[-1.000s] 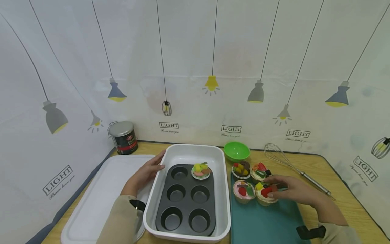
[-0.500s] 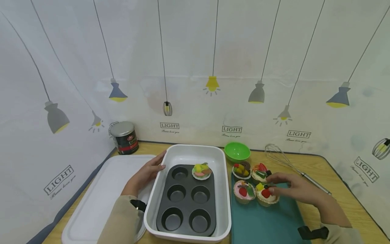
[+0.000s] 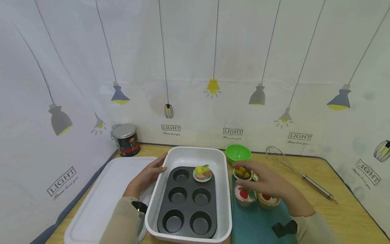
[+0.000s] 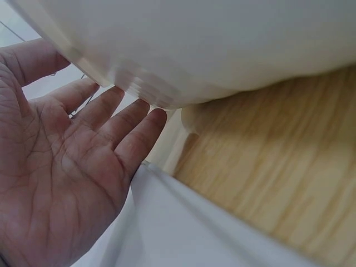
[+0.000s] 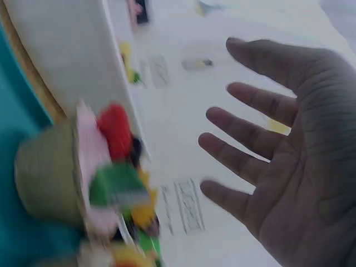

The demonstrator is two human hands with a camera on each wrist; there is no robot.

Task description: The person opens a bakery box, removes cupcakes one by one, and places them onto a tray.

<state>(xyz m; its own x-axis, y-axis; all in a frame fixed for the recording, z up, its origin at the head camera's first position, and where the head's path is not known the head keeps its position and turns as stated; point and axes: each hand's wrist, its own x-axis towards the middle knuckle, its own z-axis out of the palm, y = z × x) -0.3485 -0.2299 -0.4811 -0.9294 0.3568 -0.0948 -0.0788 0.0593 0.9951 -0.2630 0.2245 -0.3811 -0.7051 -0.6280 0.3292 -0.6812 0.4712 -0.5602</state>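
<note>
My left hand (image 3: 148,175) is at the left side of a white rectangular tub (image 3: 198,155); in the left wrist view its straight fingertips touch the outer wall. Inside the tub lies a dark muffin tin (image 3: 189,206). One fruit-topped cupcake (image 3: 202,174) sits in the tin's back right cup. Over the teal tray (image 3: 256,223), my right hand (image 3: 269,179) hovers with fingers spread and nothing held. Below it stand a dark-topped cupcake (image 3: 242,174), a pink cupcake (image 5: 53,172) and a cream cupcake (image 3: 268,202); another is mostly hidden behind the hand.
A white lid (image 3: 100,200) lies left of the tub. Behind it stands a black canister (image 3: 128,144). A green bowl (image 3: 238,152) is at the back, with a whisk (image 3: 313,183) to the right. A printed curtain (image 3: 195,67) closes off the back.
My right hand has moved left from the cream cupcake to above the dark-topped and pink ones, and its fingers have spread. The left hand stays at the tub.
</note>
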